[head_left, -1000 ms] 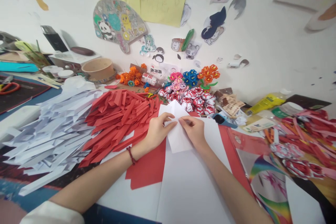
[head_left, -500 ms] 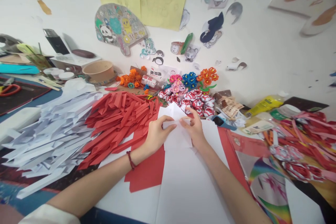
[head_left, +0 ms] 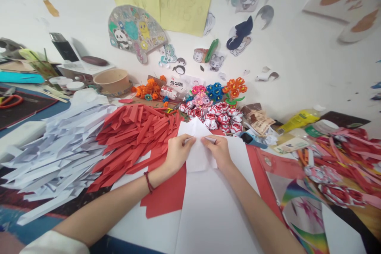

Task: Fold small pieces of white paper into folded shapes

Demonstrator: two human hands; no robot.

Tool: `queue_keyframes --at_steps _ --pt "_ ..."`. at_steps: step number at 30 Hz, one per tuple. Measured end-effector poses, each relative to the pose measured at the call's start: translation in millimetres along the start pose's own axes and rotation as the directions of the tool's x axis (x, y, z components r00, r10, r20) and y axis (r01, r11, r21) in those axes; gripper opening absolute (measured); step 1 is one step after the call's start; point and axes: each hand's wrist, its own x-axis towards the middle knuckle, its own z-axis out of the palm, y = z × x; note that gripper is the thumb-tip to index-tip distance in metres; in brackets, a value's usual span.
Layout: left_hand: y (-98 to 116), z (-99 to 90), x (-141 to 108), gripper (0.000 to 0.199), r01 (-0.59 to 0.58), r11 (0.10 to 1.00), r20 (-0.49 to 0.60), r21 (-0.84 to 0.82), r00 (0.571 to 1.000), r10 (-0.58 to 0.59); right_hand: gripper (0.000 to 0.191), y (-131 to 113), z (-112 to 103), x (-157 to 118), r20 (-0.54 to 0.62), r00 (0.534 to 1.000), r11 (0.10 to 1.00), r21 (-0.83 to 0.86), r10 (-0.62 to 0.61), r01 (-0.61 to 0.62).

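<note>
A small white sheet of paper (head_left: 199, 160) is between my two hands, partly folded, with a peak pointing toward the wall. My left hand (head_left: 179, 151) pinches its left side between thumb and fingers. On the opposite side my right hand (head_left: 219, 151) grips it the same way, the thumbs close together near the middle. Beneath lie large white sheets (head_left: 217, 210) and a red sheet (head_left: 166, 198). To the left of my hands is a heap of folded red paper strips (head_left: 133, 135), and beyond it a heap of folded white strips (head_left: 62, 154).
Red-and-white paper flowers (head_left: 222, 115) and coloured flowers (head_left: 214, 91) stand by the wall. A blue watch (head_left: 253, 139) lies right of them. Farther right are a yellow bottle (head_left: 299, 121) and red ribbons (head_left: 354, 147). Scissors (head_left: 11, 100) lie at far left.
My right fingers, raised above the paper before, have come down and closed on its right side. The small sheet's folded edge is now held from both sides.
</note>
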Motion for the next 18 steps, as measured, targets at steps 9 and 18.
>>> queue_keyframes --at_steps 9,18 --pt "0 0.8 -3 0.024 0.021 0.999 -0.032 -0.042 0.999 -0.022 0.03 1 7 -3 -0.076 0.995 0.994 0.1 0.06 -0.053" --pt "0 2.0 -4 0.025 0.025 0.993 -0.019 -0.117 0.999 -0.027 0.03 2 12 -6 -0.133 0.987 0.992 0.103 0.088 -0.074"
